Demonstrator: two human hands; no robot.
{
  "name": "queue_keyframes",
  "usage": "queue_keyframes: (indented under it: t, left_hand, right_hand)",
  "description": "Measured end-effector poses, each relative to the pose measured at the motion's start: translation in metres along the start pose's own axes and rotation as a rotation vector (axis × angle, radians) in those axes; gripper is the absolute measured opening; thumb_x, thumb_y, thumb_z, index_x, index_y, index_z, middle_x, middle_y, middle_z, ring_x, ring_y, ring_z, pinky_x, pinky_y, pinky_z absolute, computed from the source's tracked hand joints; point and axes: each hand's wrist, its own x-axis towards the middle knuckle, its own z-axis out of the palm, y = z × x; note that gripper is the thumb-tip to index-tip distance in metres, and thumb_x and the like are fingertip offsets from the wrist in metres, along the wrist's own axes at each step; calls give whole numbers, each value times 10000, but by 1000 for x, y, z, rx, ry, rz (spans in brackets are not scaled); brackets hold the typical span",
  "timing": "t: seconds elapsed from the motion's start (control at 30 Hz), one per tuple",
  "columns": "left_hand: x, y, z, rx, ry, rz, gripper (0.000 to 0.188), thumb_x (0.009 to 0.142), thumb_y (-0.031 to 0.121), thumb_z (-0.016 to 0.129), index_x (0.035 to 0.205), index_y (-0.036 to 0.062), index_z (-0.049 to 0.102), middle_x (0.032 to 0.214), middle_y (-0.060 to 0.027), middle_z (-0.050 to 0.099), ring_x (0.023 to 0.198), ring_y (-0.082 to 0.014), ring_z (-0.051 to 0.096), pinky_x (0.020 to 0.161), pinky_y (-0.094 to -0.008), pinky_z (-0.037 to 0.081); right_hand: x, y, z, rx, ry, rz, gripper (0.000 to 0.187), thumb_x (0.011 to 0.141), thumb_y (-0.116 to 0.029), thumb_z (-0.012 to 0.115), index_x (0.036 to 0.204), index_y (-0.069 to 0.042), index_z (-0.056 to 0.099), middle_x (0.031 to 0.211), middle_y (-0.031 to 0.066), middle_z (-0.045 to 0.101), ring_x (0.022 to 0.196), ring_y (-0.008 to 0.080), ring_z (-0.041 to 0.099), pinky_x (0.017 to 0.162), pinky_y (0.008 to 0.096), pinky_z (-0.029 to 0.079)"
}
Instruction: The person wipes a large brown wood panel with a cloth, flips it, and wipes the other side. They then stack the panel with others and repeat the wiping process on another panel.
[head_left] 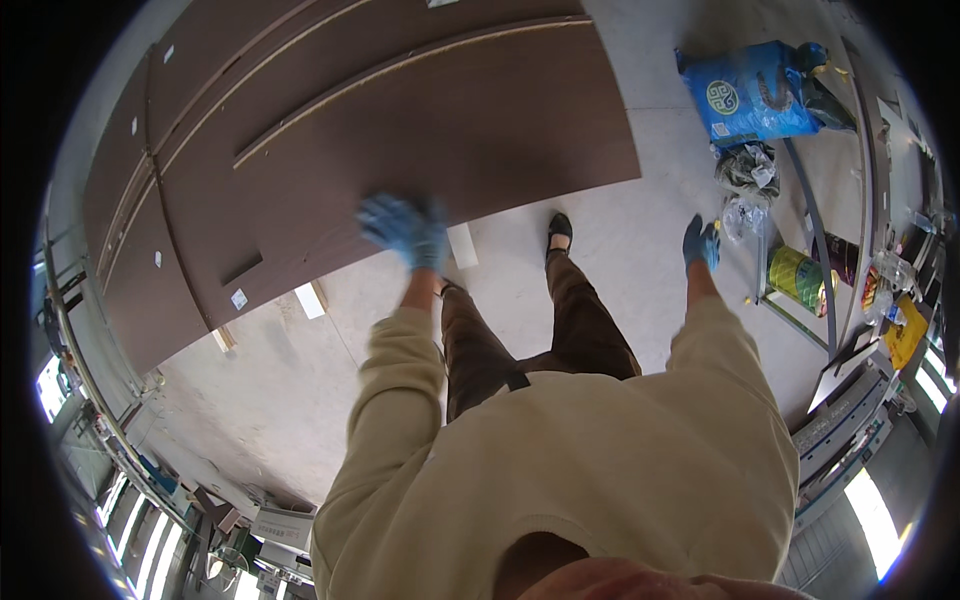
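My left hand (408, 235), in a blue glove, is over the near edge of a large dark brown board (480, 120). Its fingers look stretched out and spread, though motion blurs them, and nothing shows in them. Whether it touches the board or hovers just above I cannot tell. Out to the right, my right hand (702, 243), also blue-gloved, hangs away from the board over the floor. Its fingers point forward, apart and holding nothing. A thin brown strip with a pale raw edge (400, 70) lies across the board.
More brown boards (215, 235) lie to the left, raised on pale blocks (311, 300). A blue bag (752, 95), clear crumpled plastic (743, 215) and a green-yellow bag (797, 278) are at the right, by a metal frame (795, 325). Grey floor (600, 290) surrounds my feet.
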Motion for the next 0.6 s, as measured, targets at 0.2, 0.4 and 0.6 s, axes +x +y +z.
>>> queue_keyframes:
  t: [0.2, 0.4, 0.6]
  left_hand:
    - [-92, 315, -82, -683, -512, 1010, 845, 935, 625, 613, 1572, 101, 430, 1670, -207, 317, 1555, -456, 244, 1248, -628, 188]
    - [-48, 360, -100, -650, -118, 601, 810, 957, 549, 640, 1575, 75, 418, 1614, -256, 377, 1500, -480, 329, 1223, -621, 247]
    - [62, 228, -52, -210, -25, -180, 996, 943, 760, 463, 1633, 57, 315, 1691, -284, 239, 1573, -473, 192, 1229, -620, 191]
  right_hand:
    - [-1, 111, 12, 89, -338, -201, 750, 1040, -644, 403, 1475, -56, 569, 1468, 195, 608, 1370, 373, 560, 1154, 463, 432]
    - [-39, 137, 18, 162, -560, -285, 599, 1036, -589, 446, 1229, -86, 708, 1265, 215, 703, 1220, 443, 631, 1022, 524, 511]
    - [-44, 112, -19, 336, -639, -283, 613, 1022, -529, 579, 1382, -40, 660, 1225, 157, 759, 1175, 279, 701, 1025, 387, 523]
